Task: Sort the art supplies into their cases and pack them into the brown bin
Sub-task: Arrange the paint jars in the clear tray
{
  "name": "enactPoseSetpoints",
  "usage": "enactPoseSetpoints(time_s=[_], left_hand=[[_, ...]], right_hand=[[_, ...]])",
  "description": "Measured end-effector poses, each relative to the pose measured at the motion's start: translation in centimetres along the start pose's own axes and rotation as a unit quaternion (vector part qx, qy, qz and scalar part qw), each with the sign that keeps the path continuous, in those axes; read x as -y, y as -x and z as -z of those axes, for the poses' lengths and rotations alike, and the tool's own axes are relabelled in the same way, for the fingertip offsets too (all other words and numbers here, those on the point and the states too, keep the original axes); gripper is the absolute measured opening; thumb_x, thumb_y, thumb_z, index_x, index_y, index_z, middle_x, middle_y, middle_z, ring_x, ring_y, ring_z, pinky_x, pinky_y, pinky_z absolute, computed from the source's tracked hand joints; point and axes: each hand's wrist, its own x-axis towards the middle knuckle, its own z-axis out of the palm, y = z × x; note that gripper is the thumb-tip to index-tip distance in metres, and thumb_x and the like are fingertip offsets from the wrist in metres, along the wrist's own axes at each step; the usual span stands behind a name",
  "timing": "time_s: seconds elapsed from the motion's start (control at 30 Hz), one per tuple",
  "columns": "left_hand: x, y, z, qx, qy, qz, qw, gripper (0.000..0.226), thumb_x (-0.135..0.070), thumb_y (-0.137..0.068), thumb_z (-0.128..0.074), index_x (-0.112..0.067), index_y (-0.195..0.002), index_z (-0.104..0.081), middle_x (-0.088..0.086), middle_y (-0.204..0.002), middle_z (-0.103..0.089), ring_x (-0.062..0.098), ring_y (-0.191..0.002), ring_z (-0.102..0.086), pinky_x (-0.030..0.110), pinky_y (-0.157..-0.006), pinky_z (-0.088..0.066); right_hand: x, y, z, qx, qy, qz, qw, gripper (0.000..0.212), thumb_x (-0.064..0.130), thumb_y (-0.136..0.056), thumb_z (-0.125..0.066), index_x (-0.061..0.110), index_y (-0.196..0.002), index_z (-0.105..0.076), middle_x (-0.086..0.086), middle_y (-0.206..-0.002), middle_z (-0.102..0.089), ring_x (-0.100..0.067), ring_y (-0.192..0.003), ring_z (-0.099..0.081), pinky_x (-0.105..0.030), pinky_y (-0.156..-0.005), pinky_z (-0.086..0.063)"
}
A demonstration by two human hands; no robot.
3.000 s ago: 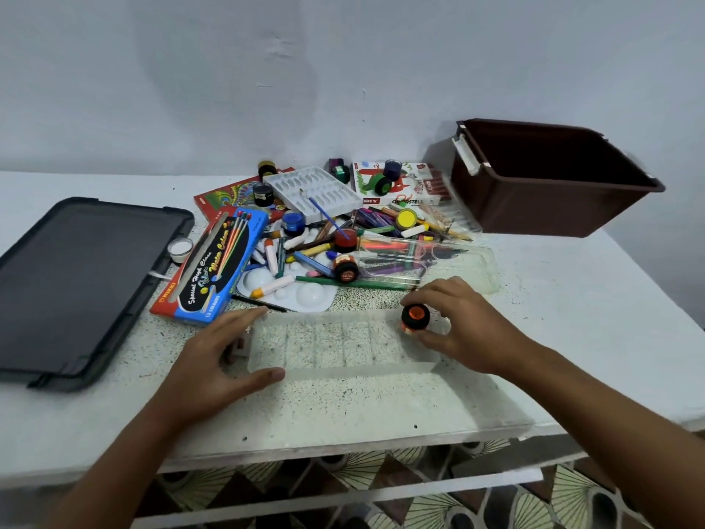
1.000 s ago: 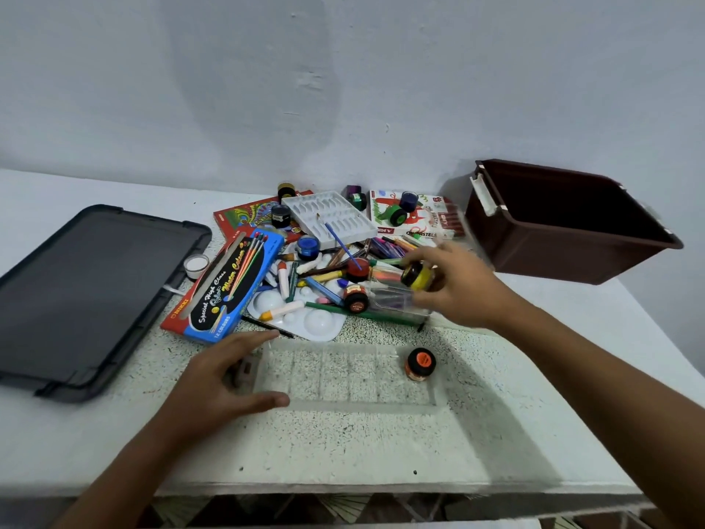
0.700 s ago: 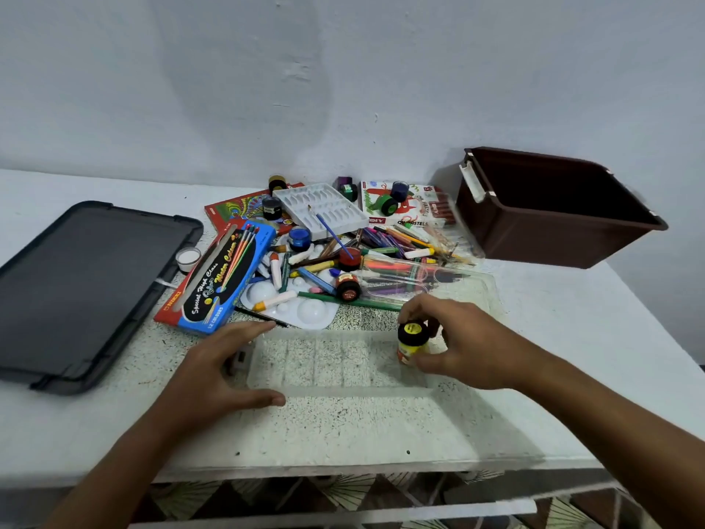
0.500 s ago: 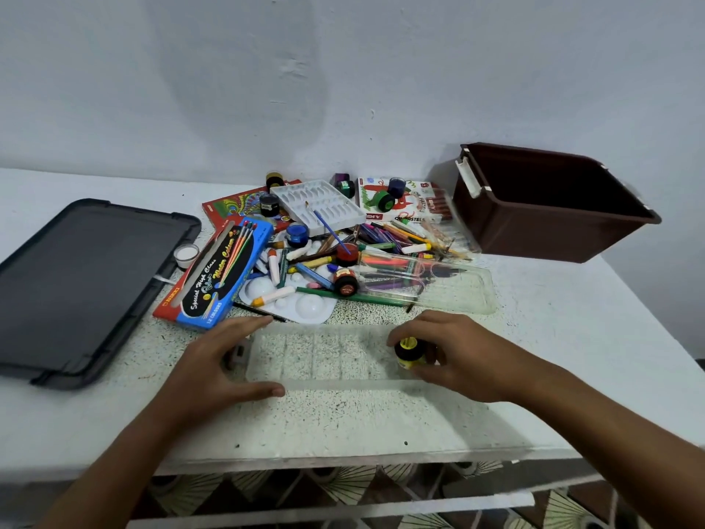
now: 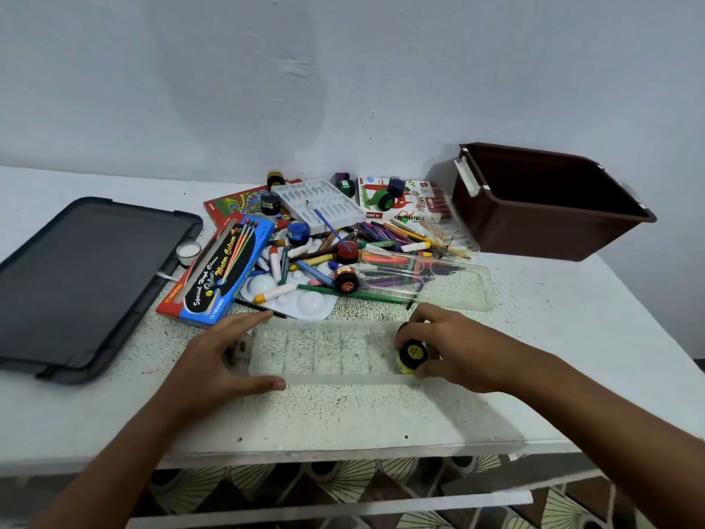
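— Grip first: what is the right hand (image 5: 454, 349) doing?

— Its fingers are curling round a small paint pot with a yellow-labelled black lid (image 5: 412, 355), grasping it at the right end of the clear compartment tray (image 5: 324, 349). The pot is sitting upright, in or just over the end compartment; I cannot tell whether its base is touching down.

— And the left hand (image 5: 221, 360)?

— Its grip is released. The fingers are lying nearly straight along the tray's left end, with the thumb stretching along the near edge, steadying the tray without clasping it.

— How are the arms lying?

— Both forearms are reaching in from the bottom corners, angling toward each other over the speckled bench (image 5: 343, 414). The right wrist is bending inward toward the pot.

— Where are the other supplies?

— A pile of crayons, pens and paint pots (image 5: 343, 253) is lying behind the tray, between a blue watercolour box (image 5: 219, 273) and a clear pencil case (image 5: 438, 280). The brown bin (image 5: 545, 204) is standing at the far right, well apart from the hands. A dark lid (image 5: 80, 280) is lying at the left.

— Anything hard to make out?

— The right fingers are hiding most of the pot's body and whatever is sitting just behind it. The tray's dividers are showing only faintly, and both elbows are being cut off by the frame.
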Motion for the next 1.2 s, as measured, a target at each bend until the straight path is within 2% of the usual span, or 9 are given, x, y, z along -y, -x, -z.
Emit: enactPoseSetpoints(time_s=[0.17,0.37,0.5,0.63,0.83,0.97,1.07,1.13,1.2], left_hand=[[0.3,0.0,-0.1,0.003,-0.006,0.009,1.0,0.097,-0.073,-0.044,-0.074,-0.042,-0.133,-0.049,-0.035,-0.127,-0.044,-0.027,-0.112,-0.036,0.006,-0.083,-0.031],[0.4,0.0,-0.1,0.004,-0.004,0.011,1.0,0.098,-0.074,-0.043,-0.073,-0.042,-0.133,-0.048,-0.038,-0.126,-0.041,-0.028,-0.111,-0.035,0.007,-0.084,-0.03],[0.5,0.0,-0.1,0.007,-0.003,0.009,1.0,0.096,-0.074,-0.044,-0.073,-0.042,-0.132,-0.05,-0.037,-0.126,-0.043,-0.026,-0.112,-0.037,0.007,-0.083,-0.031],[0.7,-0.1,-0.1,-0.003,0.009,0.009,1.0,0.081,-0.074,-0.054,-0.066,-0.044,-0.128,-0.052,-0.038,-0.125,-0.044,-0.025,-0.112,-0.038,0.008,-0.083,-0.031],[1.0,-0.1,-0.1,-0.017,0.045,0.014,0.999,0.062,-0.07,-0.067,-0.059,-0.045,-0.123,-0.058,-0.041,-0.121,-0.051,-0.017,-0.113,-0.045,0.01,-0.084,-0.035],[1.0,-0.2,-0.2,-0.017,0.044,0.015,0.999,0.05,-0.055,-0.077,-0.07,-0.041,-0.123,-0.059,-0.033,-0.116,-0.057,-0.01,-0.105,-0.052,0.008,-0.081,-0.038],[1.0,-0.3,-0.3,-0.031,0.06,0.023,0.997,0.038,-0.037,-0.082,-0.066,-0.039,-0.12,-0.062,-0.02,-0.099,-0.065,0.01,-0.079,-0.062,0.007,-0.069,-0.043],[1.3,-0.4,-0.3,-0.039,0.072,0.032,0.996,0.035,-0.034,-0.084,-0.062,-0.04,-0.119,-0.063,-0.001,-0.099,-0.069,0.024,-0.082,-0.063,0.013,-0.071,-0.047],[1.5,-0.4,-0.2,-0.036,0.078,0.042,0.995,0.035,-0.035,-0.084,-0.061,-0.041,-0.118,-0.063,0.008,-0.101,-0.069,0.026,-0.089,-0.062,0.021,-0.075,-0.05]], right_hand=[[0.0,-0.4,0.3,0.02,0.022,0.001,1.0,0.043,0.021,-0.082,-0.073,0.025,-0.123,-0.059,0.007,-0.109,-0.038,-0.012,-0.094,-0.044,-0.021,-0.079,-0.042],[0.0,-0.9,0.8,0.051,0.032,0.019,0.998,0.039,0.021,-0.079,-0.075,0.025,-0.115,-0.062,0.004,-0.111,-0.046,-0.013,-0.095,-0.044,-0.027,-0.079,-0.042],[-0.2,-1.1,0.9,0.065,0.035,0.035,0.997,0.036,0.02,-0.078,-0.076,0.023,-0.111,-0.063,0.003,-0.111,-0.048,-0.011,-0.091,-0.042,-0.024,-0.075,-0.038],[-0.3,-1.2,1.0,0.08,0.039,0.042,0.995,0.036,0.021,-0.078,-0.076,0.024,-0.112,-0.063,0.002,-0.116,-0.049,-0.011,-0.094,-0.043,-0.025,-0.079,-0.041],[-0.2,-1.6,1.6,0.079,0.068,0.051,0.993,0.031,0.017,-0.086,-0.068,0.024,-0.116,-0.066,0.002,-0.115,-0.047,-0.013,-0.094,-0.045,-0.024,-0.079,-0.041],[-0.3,-1.9,1.9,0.099,0.068,0.055,0.991,0.03,0.017,-0.087,-0.066,0.026,-0.115,-0.066,0.002,-0.114,-0.047,-0.011,-0.089,-0.044,-0.022,-0.077,-0.04],[-0.9,-2.7,2.5,0.091,0.043,0.057,0.993,0.027,0.021,-0.087,-0.067,0.029,-0.113,-0.065,0.004,-0.109,-0.049,-0.009,-0.091,-0.045,-0.02,-0.079,-0.04],[-1.4,-3.2,2.8,0.081,0.037,0.049,0.995,0.027,0.026,-0.086,-0.07,0.031,-0.111,-0.063,0.005,-0.108,-0.05,-0.008,-0.091,-0.047,-0.021,-0.078,-0.039],[-1.6,-3.8,2.8,0.088,0.037,0.043,0.994,0.027,0.028,-0.083,-0.072,0.032,-0.108,-0.062,0.006,-0.106,-0.05,-0.009,-0.09,-0.049,-0.022,-0.076,-0.04]])
